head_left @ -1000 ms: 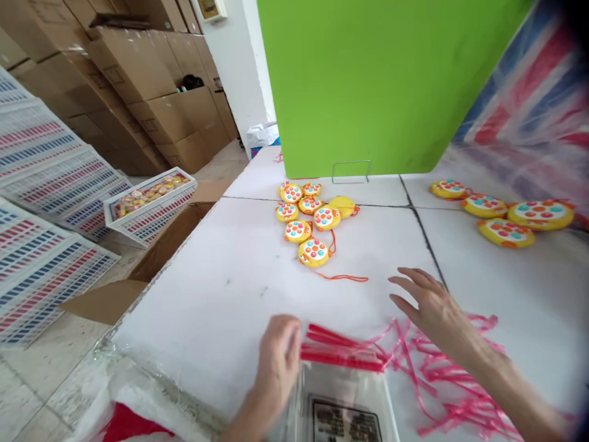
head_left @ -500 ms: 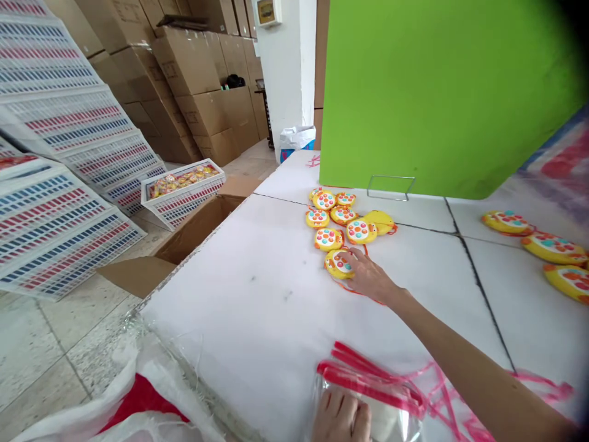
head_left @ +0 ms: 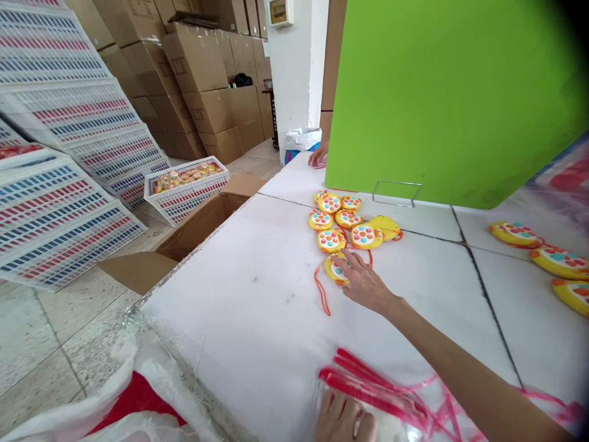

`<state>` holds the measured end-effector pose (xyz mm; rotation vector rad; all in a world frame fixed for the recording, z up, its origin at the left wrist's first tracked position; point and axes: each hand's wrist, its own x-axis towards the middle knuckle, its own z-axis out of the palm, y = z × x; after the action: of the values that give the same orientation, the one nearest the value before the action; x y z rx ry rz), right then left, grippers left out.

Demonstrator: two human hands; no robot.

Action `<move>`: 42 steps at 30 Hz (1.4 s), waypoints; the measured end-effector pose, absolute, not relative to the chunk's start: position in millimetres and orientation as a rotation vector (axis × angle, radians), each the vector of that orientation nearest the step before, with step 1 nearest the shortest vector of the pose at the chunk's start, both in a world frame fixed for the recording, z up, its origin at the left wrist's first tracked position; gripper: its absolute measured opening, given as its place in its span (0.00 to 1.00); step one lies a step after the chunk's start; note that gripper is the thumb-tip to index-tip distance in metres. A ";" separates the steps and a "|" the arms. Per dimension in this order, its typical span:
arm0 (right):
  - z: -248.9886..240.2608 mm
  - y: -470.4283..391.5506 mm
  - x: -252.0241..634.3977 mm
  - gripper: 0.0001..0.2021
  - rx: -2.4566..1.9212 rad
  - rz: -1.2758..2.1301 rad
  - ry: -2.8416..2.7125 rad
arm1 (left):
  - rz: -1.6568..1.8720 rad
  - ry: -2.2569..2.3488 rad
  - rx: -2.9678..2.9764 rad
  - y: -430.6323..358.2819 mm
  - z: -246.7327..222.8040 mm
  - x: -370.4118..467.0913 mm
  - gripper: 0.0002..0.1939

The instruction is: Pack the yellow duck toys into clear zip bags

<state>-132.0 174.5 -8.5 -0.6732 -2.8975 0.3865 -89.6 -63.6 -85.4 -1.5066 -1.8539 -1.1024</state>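
My right hand [head_left: 365, 282] reaches across the white table, fingers curled over a yellow duck-shaped toy [head_left: 332, 270] with coloured buttons. An orange cord loop [head_left: 323, 294] lies to the left of this toy. Beyond it is a cluster of similar duck toys [head_left: 363, 234], buttons mostly facing up; one lies plain yellow side up. At the bottom edge my left hand [head_left: 343, 418] is closed on a clear plastic pouch [head_left: 391, 423] with a red-pink top edge. More pouches with red edges seem stacked under it, and the left thumb is partly hidden.
A green board [head_left: 451, 98] stands on the table [head_left: 230, 294] behind a wire stand [head_left: 396, 193]. Another person's hand [head_left: 318, 155] shows at the board's left edge. More duck toys [head_left: 559, 261] lie right. Pink ribbons [head_left: 448, 411], an open carton [head_left: 197, 227] and stacked crates [head_left: 55, 209] are around.
The orange cord has swung from the lower right of the held toy to its left. Another person's hand has come into view by the green board. My left hand stays on the pouch.
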 end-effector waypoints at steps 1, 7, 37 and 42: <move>-9.0 174.0 -139.4 0.29 -0.670 0.400 -2.900 | -1.088 -1.861 -1.493 -62.9 -86.0 -89.0 0.13; -3.7 174.8 -144.8 0.22 -0.801 0.647 -2.833 | -1.056 -1.901 -1.360 -62.0 -94.0 -83.2 0.14; 26.3 1.4 37.3 0.18 -0.874 0.987 -2.440 | -1.720 -2.405 -2.094 -93.9 7.0 -117.8 0.25; 24.1 -5.0 38.0 0.15 -0.945 1.115 -2.291 | -1.805 -2.464 -2.165 -91.8 12.0 -116.7 0.21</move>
<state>38.0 -5.0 24.1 -0.9451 -2.2908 1.1148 -116.7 -91.8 12.0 -2.1650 -2.4638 -1.8048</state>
